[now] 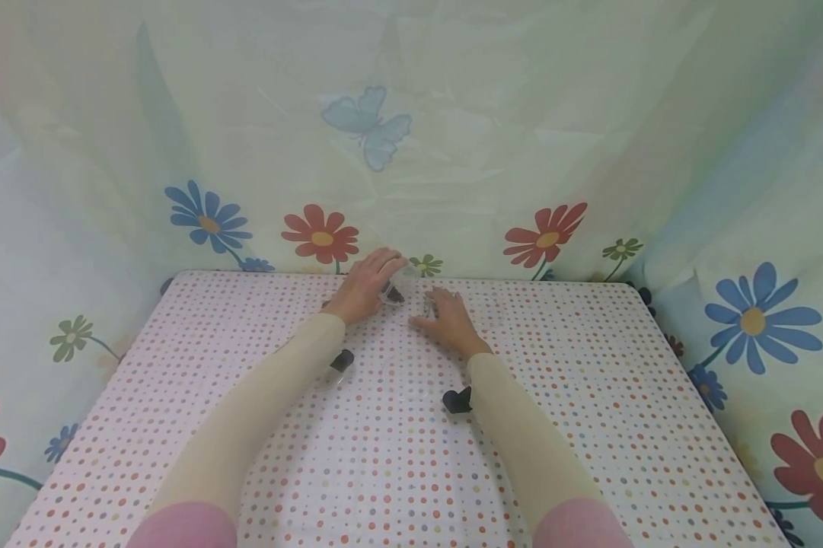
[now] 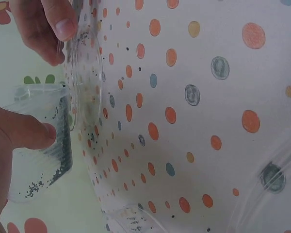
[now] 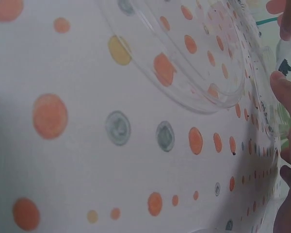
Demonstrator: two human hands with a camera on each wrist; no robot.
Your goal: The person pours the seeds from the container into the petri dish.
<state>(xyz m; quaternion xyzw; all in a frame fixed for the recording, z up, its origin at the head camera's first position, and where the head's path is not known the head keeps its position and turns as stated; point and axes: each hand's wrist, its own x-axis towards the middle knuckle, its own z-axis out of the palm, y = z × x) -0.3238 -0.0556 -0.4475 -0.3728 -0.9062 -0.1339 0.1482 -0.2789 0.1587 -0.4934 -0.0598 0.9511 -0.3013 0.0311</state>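
Note:
At the table's far edge my left hand (image 1: 366, 285) grips a clear plastic cup (image 2: 41, 145), tilted, with small black grains along one side. My right hand (image 1: 448, 323) is just to its right, palm down. In the left wrist view its thumb and fingers pinch the rim of a clear shallow dish (image 2: 101, 80), which has some black grains in it. Beside the dish, the cup's grains (image 3: 288, 68) show past the right thumb in the right wrist view. The far fingers of the left hand are partly hidden.
A larger clear round dish (image 3: 203, 108) lies nearer on the dotted tablecloth (image 1: 384, 472). A clear container with a black end (image 1: 340, 361) lies by the left forearm. A black object (image 1: 457, 400) is partly behind the right forearm. Loose grains dot the cloth; a flowered curtain (image 1: 452, 152) hangs behind.

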